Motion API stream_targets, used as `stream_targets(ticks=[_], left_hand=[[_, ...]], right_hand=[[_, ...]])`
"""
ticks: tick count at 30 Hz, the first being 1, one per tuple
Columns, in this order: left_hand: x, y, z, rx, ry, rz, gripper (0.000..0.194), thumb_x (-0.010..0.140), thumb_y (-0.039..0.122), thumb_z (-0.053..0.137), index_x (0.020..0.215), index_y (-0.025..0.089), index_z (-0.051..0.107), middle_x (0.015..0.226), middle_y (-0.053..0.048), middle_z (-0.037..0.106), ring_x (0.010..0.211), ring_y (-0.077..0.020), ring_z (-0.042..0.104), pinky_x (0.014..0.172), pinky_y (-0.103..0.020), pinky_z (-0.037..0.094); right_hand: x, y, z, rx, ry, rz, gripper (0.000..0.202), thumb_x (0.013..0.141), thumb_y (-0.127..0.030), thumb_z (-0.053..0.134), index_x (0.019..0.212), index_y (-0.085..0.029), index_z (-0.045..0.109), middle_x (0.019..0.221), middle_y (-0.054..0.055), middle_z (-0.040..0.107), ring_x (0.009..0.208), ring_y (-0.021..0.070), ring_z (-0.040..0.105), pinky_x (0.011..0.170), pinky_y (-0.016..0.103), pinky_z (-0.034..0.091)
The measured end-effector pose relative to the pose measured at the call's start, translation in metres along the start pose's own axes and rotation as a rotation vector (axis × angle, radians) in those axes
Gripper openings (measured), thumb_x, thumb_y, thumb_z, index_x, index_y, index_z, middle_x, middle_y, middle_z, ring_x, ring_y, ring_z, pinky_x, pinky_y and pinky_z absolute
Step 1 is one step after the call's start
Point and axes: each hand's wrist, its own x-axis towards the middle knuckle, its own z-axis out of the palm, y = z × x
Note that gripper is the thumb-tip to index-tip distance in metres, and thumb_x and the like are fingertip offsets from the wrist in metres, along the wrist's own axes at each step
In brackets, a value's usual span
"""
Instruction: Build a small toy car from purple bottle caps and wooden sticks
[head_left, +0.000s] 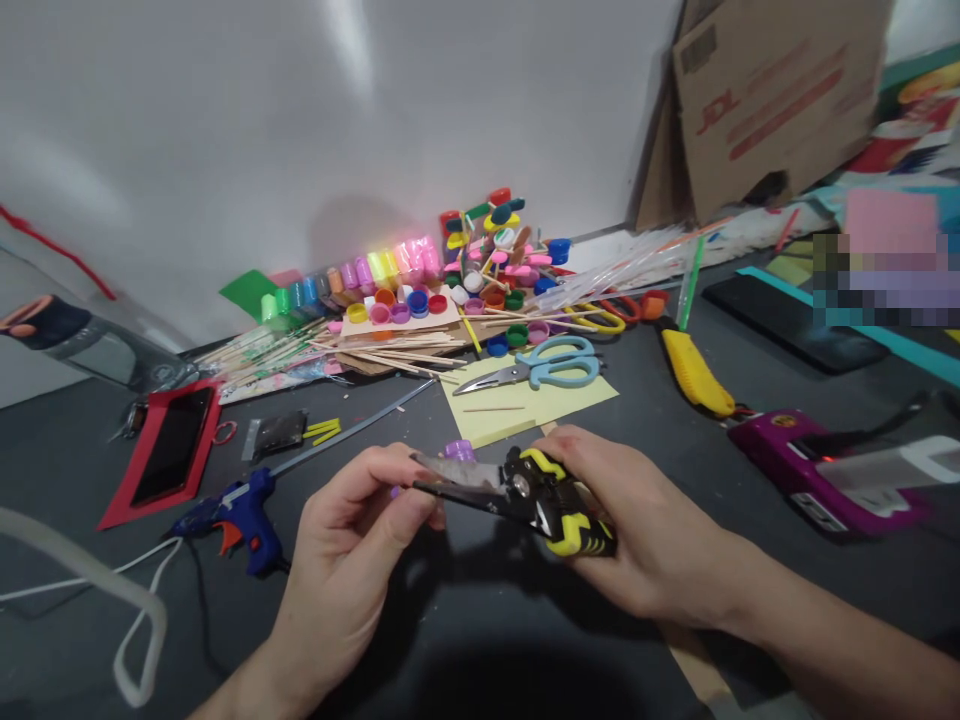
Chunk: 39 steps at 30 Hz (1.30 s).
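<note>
Your right hand [637, 515] wraps the handles of black-and-yellow snips [523, 487], blades parted toward your left hand [349, 540], whose fingertips pinch a mostly hidden purple piece [396, 491], probably to steady it by the blades. Both are held above the dark surface [641, 405], nearer you than the blue-handled scissors [555, 364] on yellow paper [491, 425].

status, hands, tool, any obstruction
Right hand gripping black-and-yellow metal shears, blades open. Left hand at tips, holding small purple piece. Blue-handled metal scissors beyond, not touching.
</note>
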Motion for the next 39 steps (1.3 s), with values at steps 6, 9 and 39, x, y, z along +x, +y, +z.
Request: stream_targets(ticks=[6,9,39], left_hand=[[0.001,0.001,0.000,-0.019,-0.042,-0.004,0.011,0.095,0.020,0.062,0.087,0.023,0.070,0.083,0.001,0.064,0.072,-0.0089,0.058,0.069,-0.019,0.047],[0.002,0.003,0.001,0.008,-0.044,-0.019,0.011,0.095,0.021,0.063,0.086,0.022,0.069,0.080,0.002,0.062,0.074,-0.0098,0.057,0.071,-0.020,0.046],[0.012,0.014,0.006,-0.486,-0.038,-0.242,0.014,0.091,0.028,0.068,0.082,0.018,0.065,0.064,0.003,0.061,0.062,-0.0082,0.053,0.068,-0.022,0.044]], right_hand=[[-0.002,0.001,0.000,-0.057,-0.005,-0.039,0.032,0.077,-0.017,0.056,0.108,-0.015,0.053,0.094,0.012,0.064,0.083,0.0261,0.061,0.073,0.037,0.051],[-0.003,0.002,0.001,-0.093,0.001,-0.050,0.026,0.075,-0.015,0.054,0.100,-0.017,0.052,0.087,0.010,0.063,0.076,0.0250,0.060,0.067,0.036,0.050],[0.003,0.016,0.006,0.027,-0.004,0.207,0.034,0.074,-0.016,0.060,0.107,-0.019,0.054,0.093,0.007,0.065,0.079,0.0227,0.062,0.069,0.032,0.049]])
